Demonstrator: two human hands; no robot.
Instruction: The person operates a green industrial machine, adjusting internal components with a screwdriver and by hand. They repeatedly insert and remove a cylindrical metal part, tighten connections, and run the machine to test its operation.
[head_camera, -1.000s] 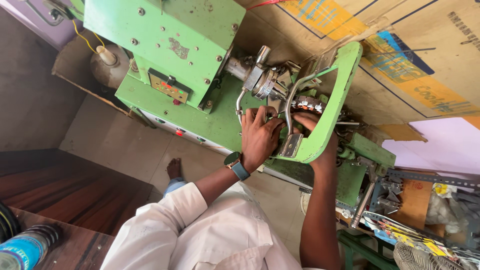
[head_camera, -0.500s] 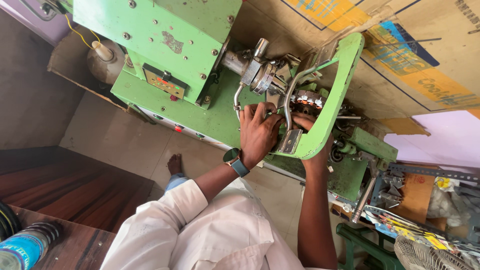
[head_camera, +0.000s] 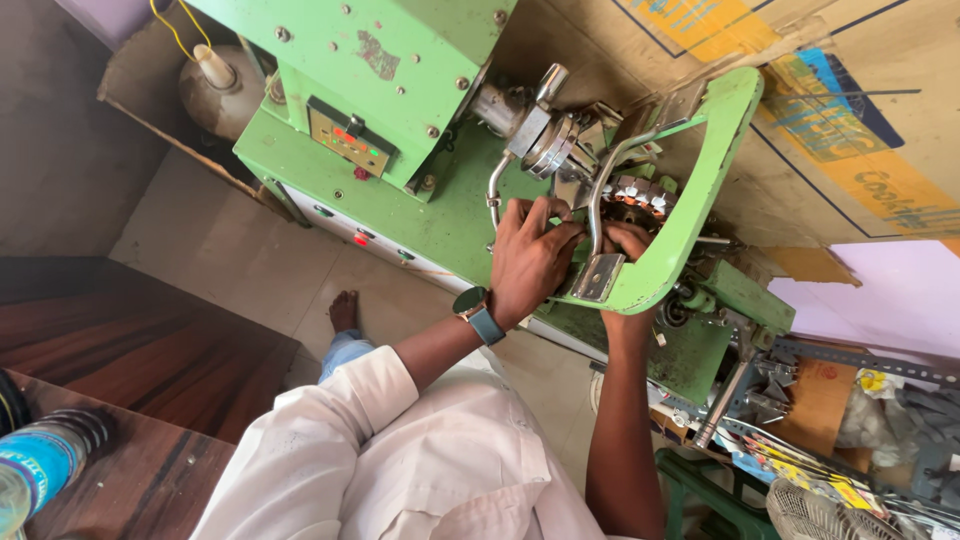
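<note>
Tiled floor (head_camera: 250, 240) and printed cardboard sheets (head_camera: 850, 110) frame a green machine (head_camera: 400, 60), and at its right end, inside a curved green guard (head_camera: 700, 190), sits a round part ringed with small white-and-brown pieces (head_camera: 635, 195). Since a second ago both hands have stayed at that part while the view has drawn closer and shifted, so the work looks no further on. The left hand (head_camera: 530, 260), with a watch (head_camera: 478, 312) at the wrist, has its fingers curled shut around a bent metal rod (head_camera: 597, 215) just beside the part. The right hand (head_camera: 632, 240) reaches up from below behind the guard; whether its fingers grip anything I cannot tell. A shiny metal spindle (head_camera: 540, 125) points at the part from the machine body, whose panel (head_camera: 345, 140) shows small red lights. Tools and clutter (head_camera: 850, 400) lie at the lower right.
</note>
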